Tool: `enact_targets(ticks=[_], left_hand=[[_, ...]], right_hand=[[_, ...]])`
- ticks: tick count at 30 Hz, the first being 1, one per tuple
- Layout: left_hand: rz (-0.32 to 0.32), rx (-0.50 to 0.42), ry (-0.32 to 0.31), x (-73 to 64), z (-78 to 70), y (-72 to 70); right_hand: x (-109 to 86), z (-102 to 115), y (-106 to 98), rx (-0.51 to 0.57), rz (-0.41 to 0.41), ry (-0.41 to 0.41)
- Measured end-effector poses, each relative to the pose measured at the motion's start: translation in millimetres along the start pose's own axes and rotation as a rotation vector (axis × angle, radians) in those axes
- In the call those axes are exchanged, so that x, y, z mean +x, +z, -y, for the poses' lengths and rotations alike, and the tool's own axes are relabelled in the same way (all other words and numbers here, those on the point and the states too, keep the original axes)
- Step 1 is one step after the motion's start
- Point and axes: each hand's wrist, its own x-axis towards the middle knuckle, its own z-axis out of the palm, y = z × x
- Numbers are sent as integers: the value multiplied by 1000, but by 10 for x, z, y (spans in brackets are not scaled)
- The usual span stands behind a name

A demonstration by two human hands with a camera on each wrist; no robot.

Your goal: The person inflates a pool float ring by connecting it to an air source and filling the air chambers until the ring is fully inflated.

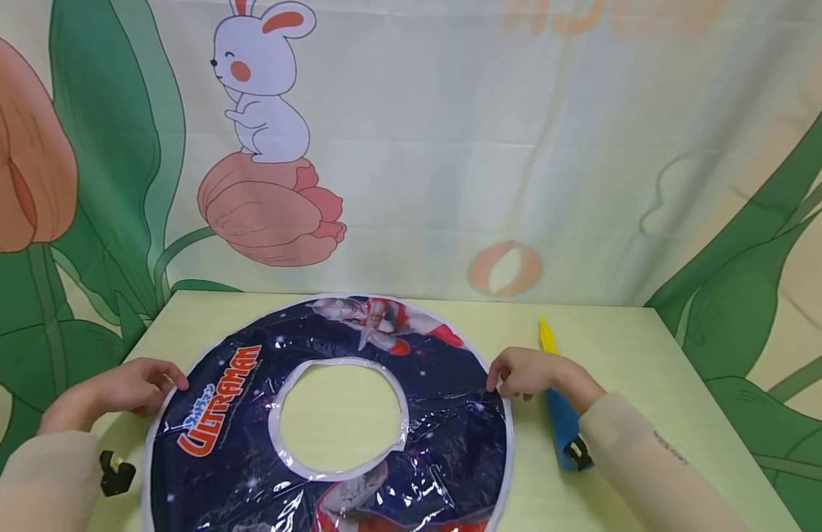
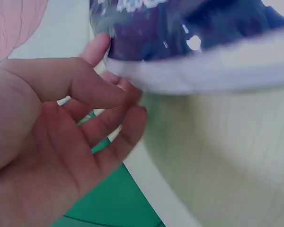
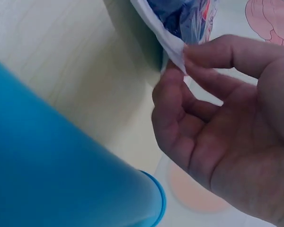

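A flat, wrinkled swim ring [image 1: 444, 414] lies spread before me, dark blue with a white rim, red-and-silver figures and "ULTRAMAN" lettering. At its left edge, my left hand [image 1: 128, 388] pinches the white rim; the left wrist view has the fingers [image 2: 97, 49] right at that rim [image 2: 189, 75]. My right hand [image 1: 531, 373] holds the opposite edge. In the right wrist view, thumb and curled fingers [image 3: 168, 90] grip the ring's white seam [image 3: 154, 21]. The ring's near edge is cut off by the head view.
A blue tube [image 1: 562, 425] with a yellow tip [image 1: 546, 336], like a hand pump, lies under and beside my right forearm. Small black pieces [image 1: 117, 473] show by both wrists. Behind the pale table [image 1: 624, 355] hangs a printed cloth [image 1: 411, 148] with a rabbit and tulips.
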Motion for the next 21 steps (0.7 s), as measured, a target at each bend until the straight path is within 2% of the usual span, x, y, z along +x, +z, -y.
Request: enact_targets(ticks=[7,10,15,21], left_hand=[[33,-72,110,-21,169,-43],[15,-51,158,-22,211,-33],[-27,-56,183,-34,257,-5],[-15,-110,215,-37,349,4]], right_hand=[[-14,-32,-36,-59,53,-61],[-1,-35,-17,-88,43,-61],[19,-13,15,-140,7,-53],[13,13,2,-133,5,-29]])
